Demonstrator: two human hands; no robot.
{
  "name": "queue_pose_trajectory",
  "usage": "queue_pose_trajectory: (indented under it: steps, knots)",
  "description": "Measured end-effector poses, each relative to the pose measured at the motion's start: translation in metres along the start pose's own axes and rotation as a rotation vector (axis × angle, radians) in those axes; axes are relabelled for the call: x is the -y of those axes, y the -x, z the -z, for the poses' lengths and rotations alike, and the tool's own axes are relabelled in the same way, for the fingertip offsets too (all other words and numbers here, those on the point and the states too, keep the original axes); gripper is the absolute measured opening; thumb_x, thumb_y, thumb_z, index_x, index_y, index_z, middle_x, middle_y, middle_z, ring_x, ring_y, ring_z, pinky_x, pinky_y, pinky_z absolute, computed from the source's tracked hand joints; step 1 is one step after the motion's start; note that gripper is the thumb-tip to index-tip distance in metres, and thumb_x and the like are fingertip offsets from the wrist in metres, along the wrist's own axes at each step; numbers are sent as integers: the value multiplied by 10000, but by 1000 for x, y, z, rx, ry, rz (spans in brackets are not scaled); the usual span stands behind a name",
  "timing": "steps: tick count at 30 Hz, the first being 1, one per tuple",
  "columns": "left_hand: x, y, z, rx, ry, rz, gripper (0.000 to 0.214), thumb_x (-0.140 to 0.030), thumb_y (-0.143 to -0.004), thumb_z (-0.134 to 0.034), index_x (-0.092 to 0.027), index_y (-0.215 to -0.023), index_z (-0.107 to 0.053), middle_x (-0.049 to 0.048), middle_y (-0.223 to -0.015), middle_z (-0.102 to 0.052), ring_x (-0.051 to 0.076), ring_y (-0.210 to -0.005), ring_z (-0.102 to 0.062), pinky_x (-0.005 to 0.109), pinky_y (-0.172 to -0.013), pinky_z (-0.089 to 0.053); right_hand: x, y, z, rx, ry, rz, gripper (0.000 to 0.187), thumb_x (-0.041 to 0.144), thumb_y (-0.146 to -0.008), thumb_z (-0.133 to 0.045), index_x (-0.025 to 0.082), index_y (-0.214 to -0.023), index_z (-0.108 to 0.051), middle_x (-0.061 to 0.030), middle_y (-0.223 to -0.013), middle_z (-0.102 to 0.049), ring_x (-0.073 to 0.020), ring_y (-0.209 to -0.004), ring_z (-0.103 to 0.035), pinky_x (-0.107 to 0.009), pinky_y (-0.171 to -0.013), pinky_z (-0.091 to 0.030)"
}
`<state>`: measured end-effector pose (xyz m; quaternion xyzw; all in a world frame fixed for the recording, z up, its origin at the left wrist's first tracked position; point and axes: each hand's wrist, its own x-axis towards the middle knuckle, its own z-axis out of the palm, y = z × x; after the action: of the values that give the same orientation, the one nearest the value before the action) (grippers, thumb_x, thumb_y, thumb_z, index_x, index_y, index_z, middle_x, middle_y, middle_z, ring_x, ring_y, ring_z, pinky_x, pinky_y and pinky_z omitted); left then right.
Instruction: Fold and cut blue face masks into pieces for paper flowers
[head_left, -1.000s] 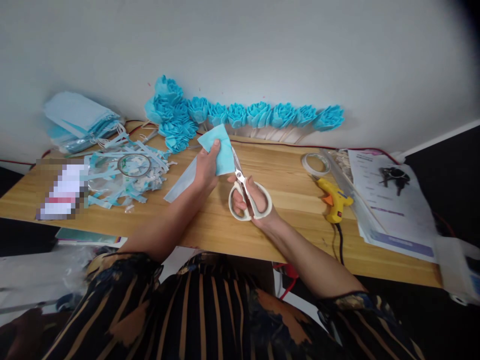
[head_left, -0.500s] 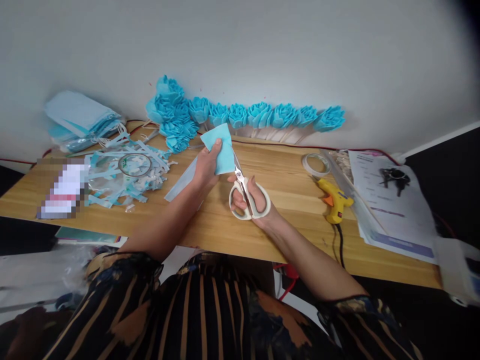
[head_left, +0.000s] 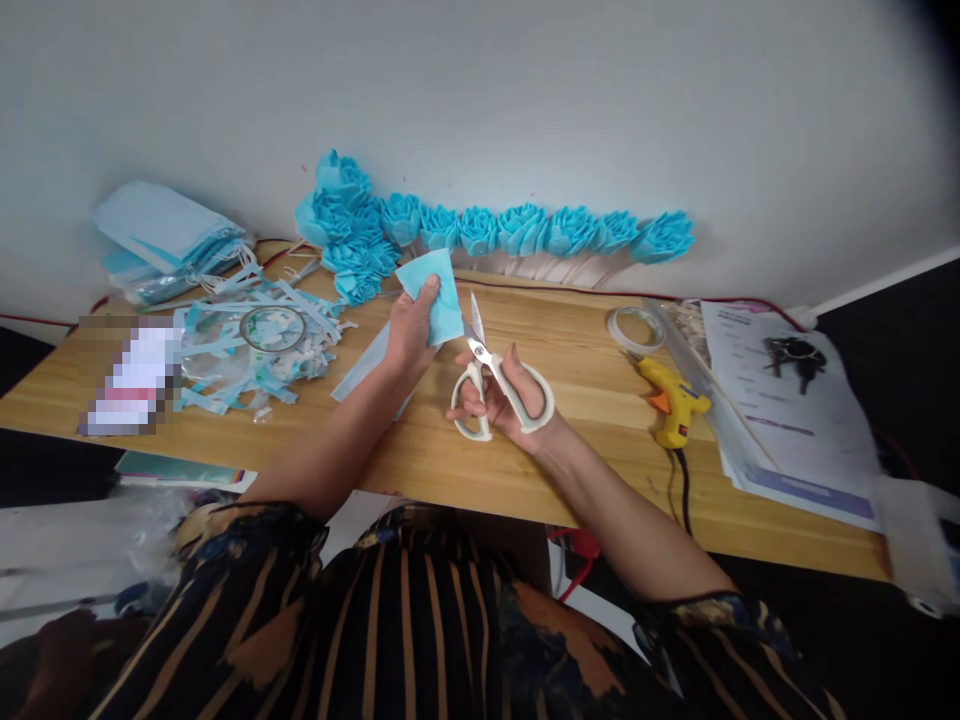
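My left hand [head_left: 411, 330] pinches a light blue piece of fabric [head_left: 444, 298], thumb on top, raised over the wooden table. In my right hand [head_left: 501, 400] are white-handled scissors [head_left: 480, 352], with my fingers and thumb through the loops. Their blades stand apart and point up, right beside the fabric's lower right corner; one blade partly passes behind it. Under my left forearm a pale blue strip [head_left: 364, 365] lies on the table, partly hidden by the arm.
Blue fabric flowers [head_left: 523, 230] on sticks lean along the wall. Cut scraps [head_left: 300, 345] with a tape roll [head_left: 272, 328] and a stack of face masks [head_left: 169, 235] lie left. Rightward are another tape roll [head_left: 636, 327], a yellow glue gun [head_left: 673, 400], papers [head_left: 787, 430] and keys [head_left: 796, 358].
The scissors have opened wider, their handles spreading apart in my right hand. My left hand and the fabric have shifted slightly left, away from the blades.
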<state>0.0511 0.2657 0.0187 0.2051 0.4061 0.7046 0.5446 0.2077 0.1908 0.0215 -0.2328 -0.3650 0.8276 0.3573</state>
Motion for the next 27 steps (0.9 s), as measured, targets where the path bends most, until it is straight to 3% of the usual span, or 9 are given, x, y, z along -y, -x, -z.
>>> queue_pose_trajectory:
  steps: [11, 15, 18, 20, 27]
  knots:
    - [2, -3, -2, -40, -2, -21, 266, -330, -816, -877, -174, -912, -684, -14, -763, -707, 165, -842, -717, 265, -798, -543, 16, 4, 0, 48, -19, -114, 728, 829, -908, -530, 178, -1167, -727, 28, -635, -588, -118, -524, -464, -378, -654, -618]
    - [-8, -6, -4, -127, 30, 8, 119, -234, -965, -724, -188, -880, -653, -23, -714, -682, 173, -888, -723, 281, -818, -554, 14, 9, -4, 136, 54, -138, 708, 829, -870, -590, 181, -1117, -736, 27, -632, -571, -124, -528, -469, -381, -658, -612]
    - [-13, -8, -4, -130, 31, 10, 125, -187, -1015, -642, -195, -891, -661, -8, -755, -711, 209, -995, -738, 321, -866, -569, 16, 12, -6, 207, 106, -132, 673, 825, -779, -705, 198, -1020, -746, 22, -624, -571, -124, -515, -451, -395, -655, -614]
    - [-12, -10, -4, -96, 53, 45, 90, -185, -1014, -645, -174, -927, -663, 7, -798, -728, 236, -1078, -743, 347, -905, -578, 19, 12, -4, 158, 129, -110, 645, 828, -754, -723, 223, -975, -746, 23, -628, -570, -123, -513, -441, -409, -670, -618]
    - [2, -10, -2, -29, 83, 113, 88, -219, -982, -691, -132, -963, -697, 56, -877, -751, 208, -962, -765, 331, -874, -616, 33, 12, -3, -29, 216, -48, 626, 875, -650, -746, 294, -883, -733, 28, -610, -535, -150, -536, -442, -471, -714, -598]
